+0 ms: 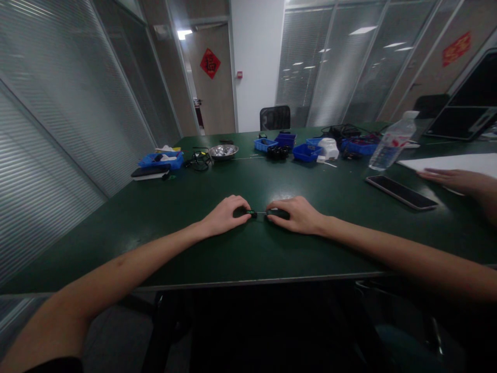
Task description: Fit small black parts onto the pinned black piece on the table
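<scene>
— Two hands meet at the middle of the dark green counter (155,207). The left hand (225,215) pinches a small dark part with a green tip (252,213); its grip is closed on that part. The right hand (297,215) covers a dark oblong piece (276,212), grip closed on it. A thin pale line seems to join the two pieces, though it is too fine to be sure.

— What lies around them?

— At 12 o'clock, well apart, a metal bowl (223,151) and several blue bins (306,152). At 2 o'clock a water bottle (392,142), lying tilted, and nearer, a phone (402,192) flat on the counter. Another person's hand (452,180) rests at 3 o'clock beside white paper (458,163).

— How would the person do this well?

— Judging from the pose, keeping both wrists resting on the counter should steady the small pieces, and holding them level with each other should keep the fine link from bending.
</scene>
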`<state>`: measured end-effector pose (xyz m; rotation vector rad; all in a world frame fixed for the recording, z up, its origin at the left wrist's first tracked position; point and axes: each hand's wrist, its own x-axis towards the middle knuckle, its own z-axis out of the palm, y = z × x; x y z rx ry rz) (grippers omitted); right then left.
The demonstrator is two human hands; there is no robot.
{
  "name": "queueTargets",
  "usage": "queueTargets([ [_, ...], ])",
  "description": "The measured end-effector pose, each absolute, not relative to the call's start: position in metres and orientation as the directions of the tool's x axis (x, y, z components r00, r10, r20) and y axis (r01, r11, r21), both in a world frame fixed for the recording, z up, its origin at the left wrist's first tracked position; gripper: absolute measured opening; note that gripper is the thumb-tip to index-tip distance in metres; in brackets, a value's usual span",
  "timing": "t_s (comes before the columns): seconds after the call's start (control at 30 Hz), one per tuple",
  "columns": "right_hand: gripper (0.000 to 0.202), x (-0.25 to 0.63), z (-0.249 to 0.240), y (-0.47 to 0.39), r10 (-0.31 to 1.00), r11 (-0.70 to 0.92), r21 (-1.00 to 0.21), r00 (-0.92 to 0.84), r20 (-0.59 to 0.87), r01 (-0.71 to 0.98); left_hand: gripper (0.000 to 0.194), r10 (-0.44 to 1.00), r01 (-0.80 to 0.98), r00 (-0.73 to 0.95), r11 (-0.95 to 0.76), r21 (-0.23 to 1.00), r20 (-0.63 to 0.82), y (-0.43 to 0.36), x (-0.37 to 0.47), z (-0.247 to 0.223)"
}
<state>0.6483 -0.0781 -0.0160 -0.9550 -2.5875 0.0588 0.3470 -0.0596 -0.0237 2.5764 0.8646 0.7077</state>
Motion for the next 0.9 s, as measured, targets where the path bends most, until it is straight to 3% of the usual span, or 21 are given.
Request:
queueTargets([
  [0.9, 0.041, 0.6473, -0.0157, -0.0772, 0.597, 0.801, -0.176, -0.739, 0.312, 0.572, 0.022, 0.608, 0.447, 0.713, -0.777, 0.443, 0.348, -0.0587, 0.3464, -0.0219],
])
